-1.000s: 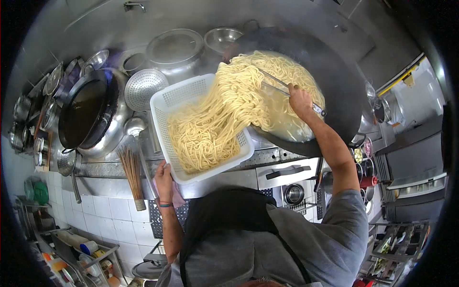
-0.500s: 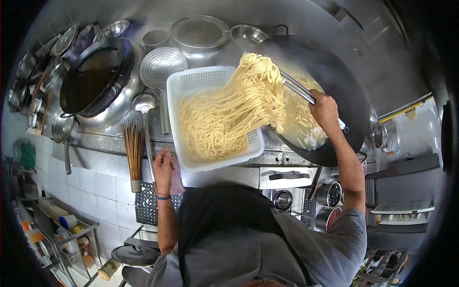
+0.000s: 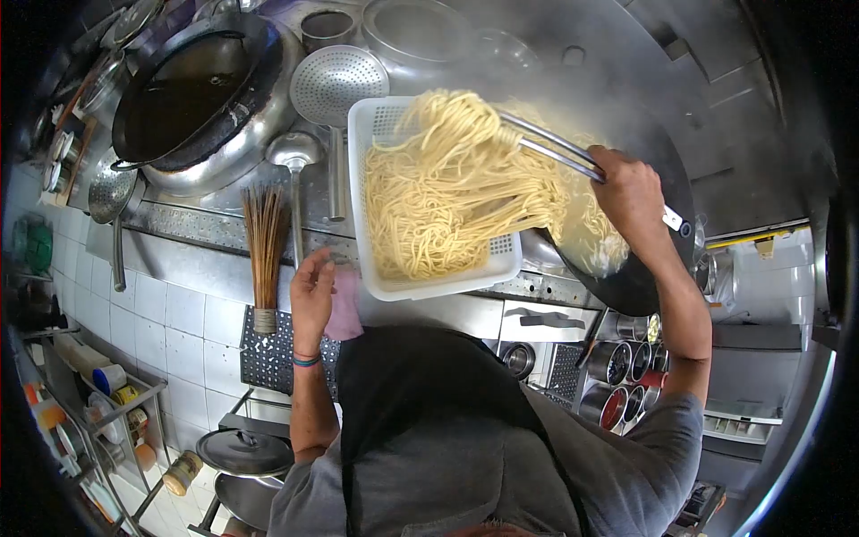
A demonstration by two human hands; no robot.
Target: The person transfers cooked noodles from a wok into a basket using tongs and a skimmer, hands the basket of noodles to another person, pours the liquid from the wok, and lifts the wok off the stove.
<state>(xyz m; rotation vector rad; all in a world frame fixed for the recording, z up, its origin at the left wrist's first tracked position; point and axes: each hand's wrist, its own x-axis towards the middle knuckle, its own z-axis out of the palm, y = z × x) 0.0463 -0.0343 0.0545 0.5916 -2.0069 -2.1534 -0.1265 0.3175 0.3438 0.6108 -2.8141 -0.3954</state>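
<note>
My right hand is closed round the metal tongs, whose jaws grip a thick bundle of yellow noodles. The bundle hangs over a white perforated plastic basket that holds more noodles. From the basket's right side, strands stretch across towards the big dark wok, where pale liquid and noodles show through steam. My left hand is low at the counter's front edge with fingers loosely curled and apart, nothing visible in them. Beside it hangs a pink cloth; a ladle has its handle reaching down to the fingers.
Left of the basket lie a perforated skimmer and a bamboo brush. A second wok of dark liquid stands at the far left, with another skimmer near it. Several metal containers sit below the counter at right.
The tongs have pulled the noodle bundle further over the basket, with the strands trailing to the right. My left hand stays near the pink cloth. The view has shifted a little.
</note>
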